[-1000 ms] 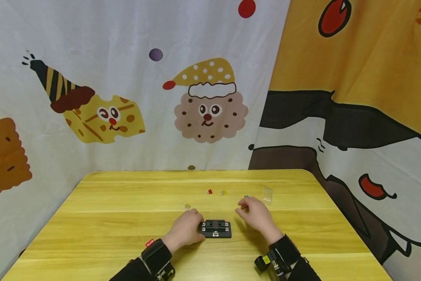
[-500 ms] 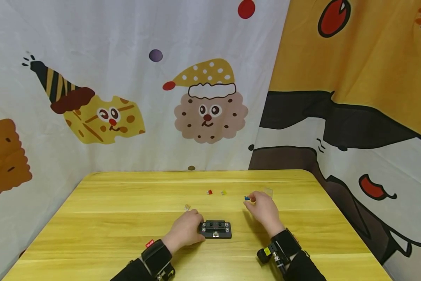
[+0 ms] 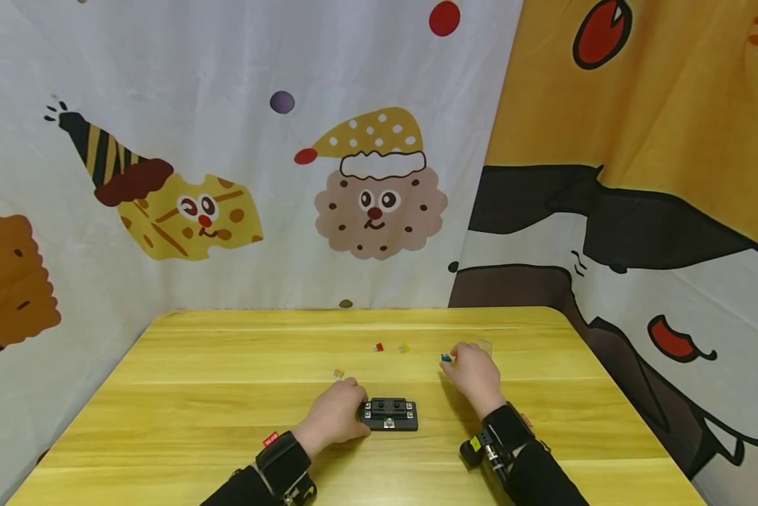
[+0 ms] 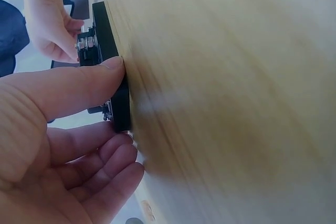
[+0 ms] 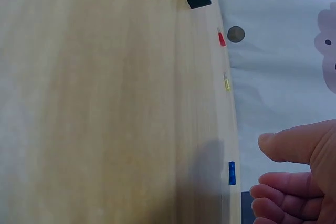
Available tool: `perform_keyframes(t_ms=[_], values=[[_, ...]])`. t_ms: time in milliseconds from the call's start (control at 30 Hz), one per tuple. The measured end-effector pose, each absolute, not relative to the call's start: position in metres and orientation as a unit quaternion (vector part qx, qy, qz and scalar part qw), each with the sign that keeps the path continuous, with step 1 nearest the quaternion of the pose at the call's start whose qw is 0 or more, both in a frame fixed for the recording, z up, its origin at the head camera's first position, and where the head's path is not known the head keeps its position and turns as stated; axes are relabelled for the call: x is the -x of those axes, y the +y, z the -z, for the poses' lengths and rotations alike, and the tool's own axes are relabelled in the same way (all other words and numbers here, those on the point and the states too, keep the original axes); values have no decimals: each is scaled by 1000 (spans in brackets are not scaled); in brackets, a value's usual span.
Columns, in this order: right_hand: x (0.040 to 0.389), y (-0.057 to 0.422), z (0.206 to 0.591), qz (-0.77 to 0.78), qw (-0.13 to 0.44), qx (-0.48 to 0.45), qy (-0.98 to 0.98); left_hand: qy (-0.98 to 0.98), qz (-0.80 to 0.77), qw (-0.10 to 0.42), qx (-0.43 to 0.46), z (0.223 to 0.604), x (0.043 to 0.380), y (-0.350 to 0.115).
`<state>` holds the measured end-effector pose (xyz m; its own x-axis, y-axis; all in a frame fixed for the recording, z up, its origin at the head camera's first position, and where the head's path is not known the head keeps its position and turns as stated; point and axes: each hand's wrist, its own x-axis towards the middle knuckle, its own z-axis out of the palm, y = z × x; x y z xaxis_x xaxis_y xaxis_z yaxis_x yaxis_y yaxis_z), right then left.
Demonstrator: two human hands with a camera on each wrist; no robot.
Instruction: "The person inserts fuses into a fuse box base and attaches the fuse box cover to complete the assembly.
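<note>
A cartoon-printed curtain point(image 3: 379, 70) hangs behind the table point(image 3: 227, 365), and on it, in front of the person, lies a black block point(image 3: 388, 414), its left end pinched by the left hand point(image 3: 333, 414) between thumb and fingers. To its right and farther out, the right hand point(image 3: 475, 376) hovers just beside a blue piece point(image 3: 445, 358), thumb and fingers parted, holding nothing. A red piece point(image 3: 379, 347) and a yellow piece point(image 3: 404, 348) lie beyond the block.
</note>
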<state>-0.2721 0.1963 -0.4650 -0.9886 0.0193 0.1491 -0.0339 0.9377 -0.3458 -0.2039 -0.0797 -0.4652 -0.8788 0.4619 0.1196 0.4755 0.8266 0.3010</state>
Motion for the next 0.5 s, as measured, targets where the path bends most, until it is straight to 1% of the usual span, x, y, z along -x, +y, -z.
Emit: perform_keyframes(t_ms=[300,500], values=[[276,193,466,-166,70,9,-984,-956,160,24,246,466,204,-80],[279,193,469,-162,55,23,-985,-956,158,21,246,465,204,-80]])
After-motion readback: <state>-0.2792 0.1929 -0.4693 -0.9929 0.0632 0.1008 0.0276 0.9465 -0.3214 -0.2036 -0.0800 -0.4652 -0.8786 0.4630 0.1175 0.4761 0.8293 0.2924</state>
